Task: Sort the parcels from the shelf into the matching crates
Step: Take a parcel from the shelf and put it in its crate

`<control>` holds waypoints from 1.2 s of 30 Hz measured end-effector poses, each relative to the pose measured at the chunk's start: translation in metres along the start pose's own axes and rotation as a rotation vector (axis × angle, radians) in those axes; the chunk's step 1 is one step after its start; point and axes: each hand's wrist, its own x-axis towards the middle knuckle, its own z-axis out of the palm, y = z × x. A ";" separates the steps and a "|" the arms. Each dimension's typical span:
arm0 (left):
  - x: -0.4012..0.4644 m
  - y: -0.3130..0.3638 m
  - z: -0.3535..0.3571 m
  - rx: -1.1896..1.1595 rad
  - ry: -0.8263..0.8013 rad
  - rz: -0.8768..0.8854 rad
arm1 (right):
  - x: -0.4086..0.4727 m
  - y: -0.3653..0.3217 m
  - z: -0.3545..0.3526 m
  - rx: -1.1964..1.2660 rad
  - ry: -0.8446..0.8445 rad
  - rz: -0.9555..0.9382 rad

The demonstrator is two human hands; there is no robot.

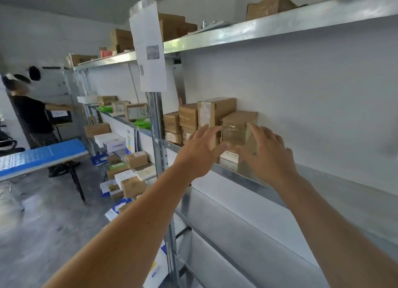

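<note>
Both hands (pixel 199 150) flank a taped parcel (pixel 237 130); box (pixel 114 146) reads YUANMU

Both hands (pixel 199 149) (pixel 267 153) flanking parcel (pixel 238 128)

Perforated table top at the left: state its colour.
Blue perforated table top, with a whitish patch at its left end; head view.

This is a parcel storeroom or small warehouse. Long galvanised metal shelving (pixel 247 29) runs along a white wall, its levels loaded with taped cardboard parcels (pixel 215 113) and white cartons (pixel 112 142). A printed sheet (pixel 148 49) hangs on a shelf upright. The floor is bare grey concrete (pixel 43 223), and another person (pixel 32 115) works beside a blue-topped table (pixel 43 154).
</note>
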 end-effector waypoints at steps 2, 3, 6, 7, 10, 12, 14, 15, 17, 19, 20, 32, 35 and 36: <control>0.022 -0.012 0.007 -0.035 -0.011 0.038 | 0.019 -0.001 0.011 0.013 0.011 0.036; 0.034 -0.018 0.012 -0.052 -0.021 0.053 | 0.029 0.000 0.018 0.020 0.024 0.062; 0.066 -0.034 0.029 -0.138 -0.047 0.093 | 0.057 0.002 0.038 0.051 0.051 0.156; 0.075 -0.039 0.034 -0.187 -0.050 0.108 | 0.065 0.004 0.044 0.087 0.057 0.191; 0.094 -0.047 0.043 -0.332 0.000 0.180 | 0.083 0.003 0.058 0.241 0.120 0.265; 0.101 -0.049 0.046 -0.380 0.012 0.194 | 0.090 -0.002 0.067 0.371 0.189 0.296; 0.104 -0.049 0.049 -0.407 0.004 0.208 | 0.093 -0.010 0.075 0.489 0.276 0.321; 0.104 -0.049 0.050 -0.436 0.000 0.216 | 0.094 -0.013 0.078 0.545 0.320 0.334; 0.103 -0.047 0.052 -0.534 0.005 0.239 | 0.093 -0.017 0.080 0.648 0.392 0.352; 0.099 -0.042 0.053 -0.654 0.035 0.273 | 0.086 -0.017 0.076 0.711 0.449 0.356; 0.096 -0.038 0.053 -0.718 0.052 0.294 | 0.081 -0.017 0.072 0.722 0.475 0.353; -0.010 0.085 0.059 -1.267 -0.244 0.292 | -0.093 0.001 -0.022 0.642 0.726 0.404; -0.061 0.126 0.058 -1.224 -0.349 0.308 | -0.161 0.000 -0.055 0.595 0.775 0.432; -0.081 0.140 0.057 -1.235 -0.388 0.294 | -0.186 -0.001 -0.066 0.584 0.800 0.442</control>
